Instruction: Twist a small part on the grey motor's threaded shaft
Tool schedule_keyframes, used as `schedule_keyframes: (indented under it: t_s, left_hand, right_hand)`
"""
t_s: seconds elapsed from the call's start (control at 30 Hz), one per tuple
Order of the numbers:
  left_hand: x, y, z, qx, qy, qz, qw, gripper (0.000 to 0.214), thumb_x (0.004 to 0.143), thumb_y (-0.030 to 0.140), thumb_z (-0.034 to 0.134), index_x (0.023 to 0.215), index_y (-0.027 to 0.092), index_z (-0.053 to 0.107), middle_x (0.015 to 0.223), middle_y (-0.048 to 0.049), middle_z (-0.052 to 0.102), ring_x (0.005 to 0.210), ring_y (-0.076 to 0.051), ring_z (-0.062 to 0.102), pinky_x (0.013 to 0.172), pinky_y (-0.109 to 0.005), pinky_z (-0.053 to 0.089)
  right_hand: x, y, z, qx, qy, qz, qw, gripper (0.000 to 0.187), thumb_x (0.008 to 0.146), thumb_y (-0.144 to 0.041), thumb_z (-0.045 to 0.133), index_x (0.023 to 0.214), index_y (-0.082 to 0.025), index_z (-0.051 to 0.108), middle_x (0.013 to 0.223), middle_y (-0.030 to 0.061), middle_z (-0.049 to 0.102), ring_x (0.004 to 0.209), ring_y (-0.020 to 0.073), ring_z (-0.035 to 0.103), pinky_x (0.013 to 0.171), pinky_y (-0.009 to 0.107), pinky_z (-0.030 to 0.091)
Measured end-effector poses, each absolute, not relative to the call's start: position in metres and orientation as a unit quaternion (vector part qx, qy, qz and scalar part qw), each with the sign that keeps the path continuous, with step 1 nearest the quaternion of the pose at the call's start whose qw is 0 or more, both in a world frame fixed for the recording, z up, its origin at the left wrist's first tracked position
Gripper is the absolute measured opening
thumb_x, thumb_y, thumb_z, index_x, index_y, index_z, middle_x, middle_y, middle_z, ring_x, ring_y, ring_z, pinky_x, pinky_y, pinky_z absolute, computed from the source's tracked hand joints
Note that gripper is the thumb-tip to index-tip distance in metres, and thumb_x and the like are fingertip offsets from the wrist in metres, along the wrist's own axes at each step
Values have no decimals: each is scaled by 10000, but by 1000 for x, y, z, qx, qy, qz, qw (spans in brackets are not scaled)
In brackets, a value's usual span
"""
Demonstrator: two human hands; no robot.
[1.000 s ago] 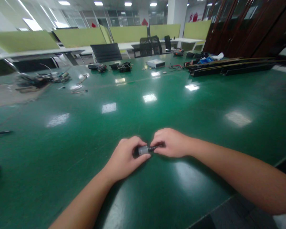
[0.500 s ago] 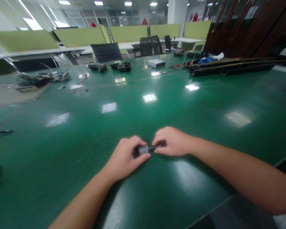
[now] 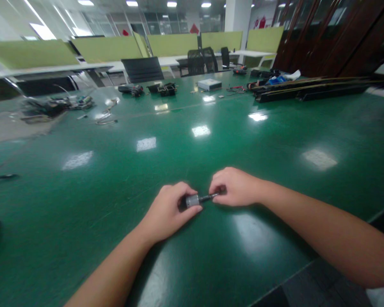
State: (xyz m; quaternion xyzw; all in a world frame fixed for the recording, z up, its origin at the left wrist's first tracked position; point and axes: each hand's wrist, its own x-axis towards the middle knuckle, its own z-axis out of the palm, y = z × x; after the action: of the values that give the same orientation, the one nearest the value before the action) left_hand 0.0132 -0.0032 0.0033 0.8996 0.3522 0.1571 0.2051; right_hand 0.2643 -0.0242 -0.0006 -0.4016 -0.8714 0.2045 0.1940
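Note:
Low over the green table, near its front edge, my two hands meet on one small object. My left hand is closed around a short cylinder with a silver-grey end. A thin dark shaft sticks out of that end toward the right. My right hand pinches the far tip of the shaft with its fingers curled. Most of the cylinder's body is hidden inside my left palm.
Far across the table lie long black bars, a small grey box, dark tools and a tangle of wires and parts. A black cable lies at the left edge. Office chairs and green partitions stand behind.
My right hand has slid slightly right and away along the shaft, so more of the dark shaft shows between my hands. My left hand has barely moved.

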Motion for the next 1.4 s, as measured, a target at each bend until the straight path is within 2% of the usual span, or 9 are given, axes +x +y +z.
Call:
schedule_keyframes:
  t_s: [0.57, 1.4]
  left_hand:
    - [9, -3, 1, 900, 347, 162, 207, 242, 856, 424, 718, 997, 231, 679, 929, -18, 706, 826, -213, 629, 787, -348, 441]
    - [10, -4, 2, 897, 351, 166, 211, 244, 843, 418, 730, 993, 232, 683, 910, -7, 705, 807, -212, 622, 780, -340, 429]
  right_hand:
    - [281, -23, 12, -444, -857, 219, 145, 100, 767, -174, 734, 858, -175, 774, 764, 2, 696, 681, 121, 598, 635, 235, 431]
    - [278, -23, 10, -435, -853, 239, 161, 104, 783, -173, 739, 880, -165, 774, 782, 11, 698, 693, 120, 603, 643, 229, 434]
